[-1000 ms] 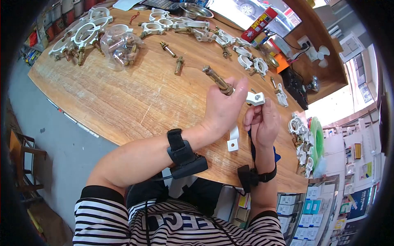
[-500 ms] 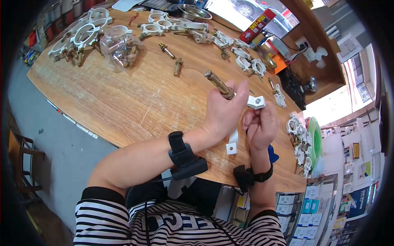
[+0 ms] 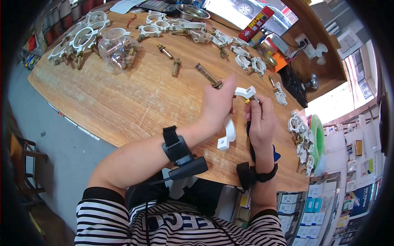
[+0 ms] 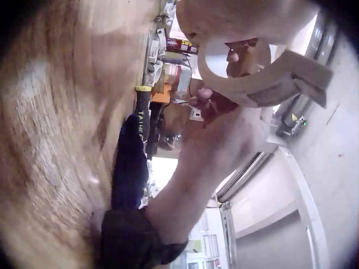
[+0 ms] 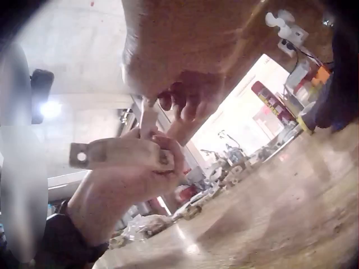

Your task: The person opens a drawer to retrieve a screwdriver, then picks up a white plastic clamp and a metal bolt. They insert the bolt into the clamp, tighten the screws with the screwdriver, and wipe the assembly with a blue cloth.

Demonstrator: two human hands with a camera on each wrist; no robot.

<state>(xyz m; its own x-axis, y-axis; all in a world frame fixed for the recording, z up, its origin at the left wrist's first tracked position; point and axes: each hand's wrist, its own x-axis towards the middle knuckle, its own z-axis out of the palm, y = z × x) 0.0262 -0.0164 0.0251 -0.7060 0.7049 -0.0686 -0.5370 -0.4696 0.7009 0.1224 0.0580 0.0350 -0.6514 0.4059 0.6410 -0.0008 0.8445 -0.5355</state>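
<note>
In the head view my left hand point(image 3: 216, 101) grips a white pipe clamp point(image 3: 245, 92) with a brass-coloured expansion bolt point(image 3: 208, 76) sticking out past the thumb side. The clamp's other curved half point(image 3: 230, 132) hangs below that hand, its flat end with a hole turned toward me. My right hand point(image 3: 262, 121) pinches a small screw point(image 3: 255, 98) at the clamp's upper ear between thumb and forefinger. In the left wrist view the clamp ring point(image 4: 255, 92) is open on one side. Fingers of the left hand point(image 5: 120, 176) wrap the clamp in the right wrist view.
A yellow-ended black tool handle point(image 4: 143, 106) and a dark blue thing point(image 4: 130, 162) lie by the right forearm. Loose expansion bolts point(image 3: 176, 67), a plastic bag of bolts point(image 3: 119, 51) and several clamps point(image 3: 84, 37) lie farther back. A red spray can point(image 3: 256, 24) stands behind.
My left hand has tilted the clamp, swinging its lower half round and moving slightly left. The right thumb and forefinger have come up to the screw on the clamp's ear.
</note>
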